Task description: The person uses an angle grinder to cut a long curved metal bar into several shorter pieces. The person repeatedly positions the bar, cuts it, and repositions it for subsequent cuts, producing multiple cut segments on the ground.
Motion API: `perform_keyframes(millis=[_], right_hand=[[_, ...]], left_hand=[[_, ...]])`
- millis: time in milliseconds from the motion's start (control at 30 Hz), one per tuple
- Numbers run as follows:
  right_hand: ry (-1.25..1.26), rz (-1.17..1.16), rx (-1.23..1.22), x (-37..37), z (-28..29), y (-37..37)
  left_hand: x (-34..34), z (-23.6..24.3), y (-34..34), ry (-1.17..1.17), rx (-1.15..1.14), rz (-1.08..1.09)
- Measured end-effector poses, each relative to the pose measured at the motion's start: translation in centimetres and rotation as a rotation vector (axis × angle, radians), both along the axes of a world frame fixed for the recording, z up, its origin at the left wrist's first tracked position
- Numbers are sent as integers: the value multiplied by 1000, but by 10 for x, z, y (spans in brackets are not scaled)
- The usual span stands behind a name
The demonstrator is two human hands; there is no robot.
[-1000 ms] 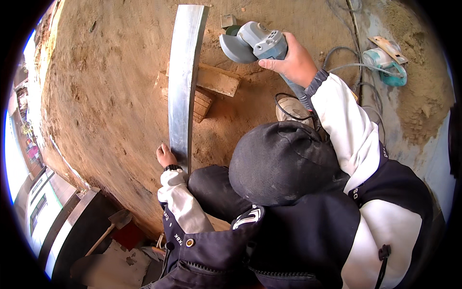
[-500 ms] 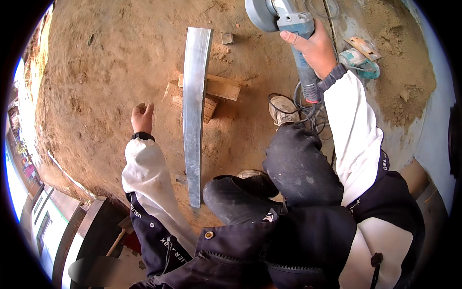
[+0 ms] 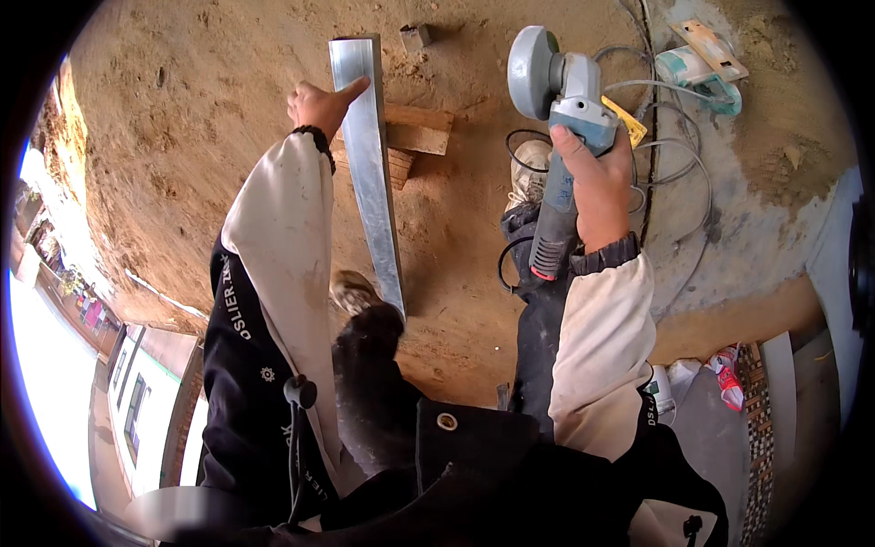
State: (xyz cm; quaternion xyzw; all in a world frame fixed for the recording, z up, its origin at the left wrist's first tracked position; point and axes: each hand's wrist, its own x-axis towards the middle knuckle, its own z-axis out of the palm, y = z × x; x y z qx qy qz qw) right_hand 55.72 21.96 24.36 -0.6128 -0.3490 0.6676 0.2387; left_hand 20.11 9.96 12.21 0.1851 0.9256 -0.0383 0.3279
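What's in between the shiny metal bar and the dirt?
The head view shows a wooden block and a reddish block between the metal bar and dirt.

At upper centre the metal bar (image 3: 369, 155) hides part of the wooden blocks (image 3: 417, 129), right of centre the grinder (image 3: 583, 120) covers the right hand's (image 3: 603, 190) fingertips beyond the thumb, the lower edge cuts off the dark jacket (image 3: 474, 506), and far-left coloured items (image 3: 91, 311) are too small to tell.
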Motion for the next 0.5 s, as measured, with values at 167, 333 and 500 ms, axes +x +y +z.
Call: perform_keyframes(millis=[167,333,500], right_hand=[[-115,-167,21,10,-22,-11],[-243,-437,40,-6,-17,-73],[-196,-506,-62,-31,-26,-160]], left_hand=[[17,-43,33,90,9,-116],[14,-43,38,-37,-10,-250],[46,-47,38,462,117,-327]])
